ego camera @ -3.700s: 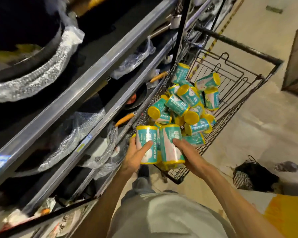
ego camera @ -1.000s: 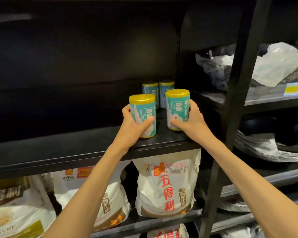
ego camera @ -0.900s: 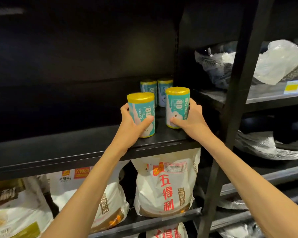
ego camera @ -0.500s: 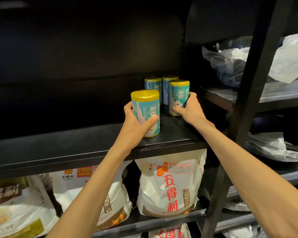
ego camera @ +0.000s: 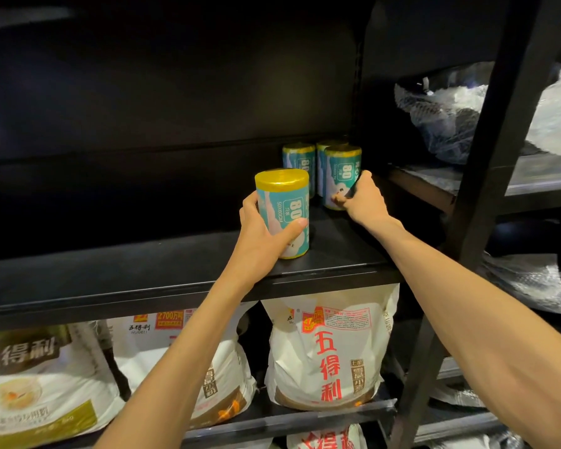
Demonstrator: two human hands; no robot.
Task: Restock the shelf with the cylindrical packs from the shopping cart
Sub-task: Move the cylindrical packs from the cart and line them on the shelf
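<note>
My left hand (ego camera: 259,231) grips a front pack (ego camera: 282,212) upright on the black shelf (ego camera: 143,267). At 1 o'clock, my right hand (ego camera: 360,199) clasps a rear pack (ego camera: 342,176), touching two stocked packs (ego camera: 300,165) behind.

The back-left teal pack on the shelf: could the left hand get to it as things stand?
Probably not yet: the left hand grips a pack near the shelf edge. The way to the back-left pack looks free past it.
</note>
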